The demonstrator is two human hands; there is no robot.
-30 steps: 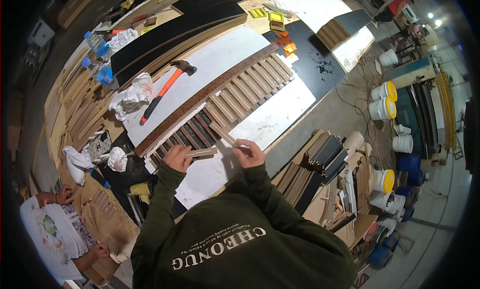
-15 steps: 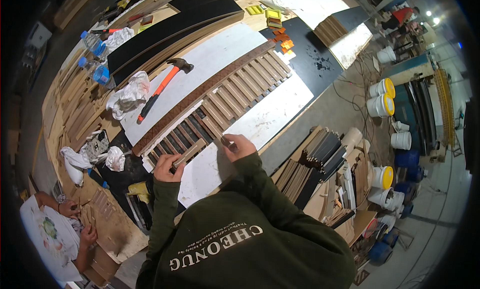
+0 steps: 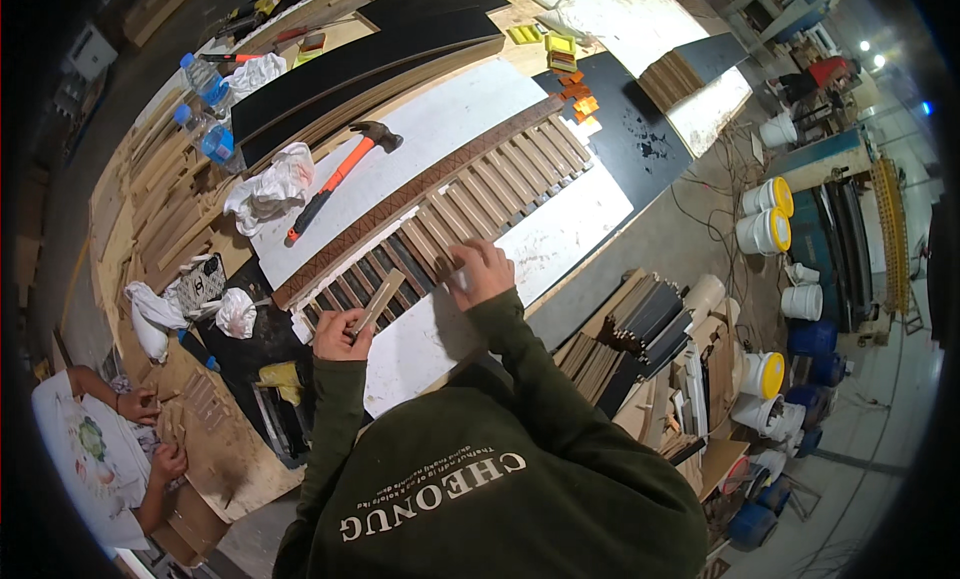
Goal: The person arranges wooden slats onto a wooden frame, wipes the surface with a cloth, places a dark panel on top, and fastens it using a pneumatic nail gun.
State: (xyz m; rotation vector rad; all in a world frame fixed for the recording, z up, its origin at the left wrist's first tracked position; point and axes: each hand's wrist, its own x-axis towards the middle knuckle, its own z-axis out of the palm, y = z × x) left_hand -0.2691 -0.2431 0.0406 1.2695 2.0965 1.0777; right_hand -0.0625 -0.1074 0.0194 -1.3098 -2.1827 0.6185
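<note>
My left hand (image 3: 341, 337) is closed around one end of a short wooden strip (image 3: 381, 297), which slants up and away over the near-left part of the row. My right hand (image 3: 484, 274) has its fingers curled at the near ends of the wooden slats (image 3: 470, 207); whatever lies between the fingers is too hidden to name. The slats sit side by side in a long row along a brown strip (image 3: 400, 214). Toward the left, dark gaps show between the slats. Under the row lies a white board (image 3: 405, 354).
Beyond the row lies an orange-handled hammer (image 3: 340, 176), with a crumpled white cloth (image 3: 270, 189) left of it. Black-topped boards (image 3: 370, 74) are stacked farther back. Wood strips (image 3: 630, 324) are piled at right. A co-worker's hand (image 3: 168, 462) is at lower left.
My right hand has moved up and slightly right, onto the slat ends. The strip in my left hand has tilted more steeply. The view has shifted slightly.
</note>
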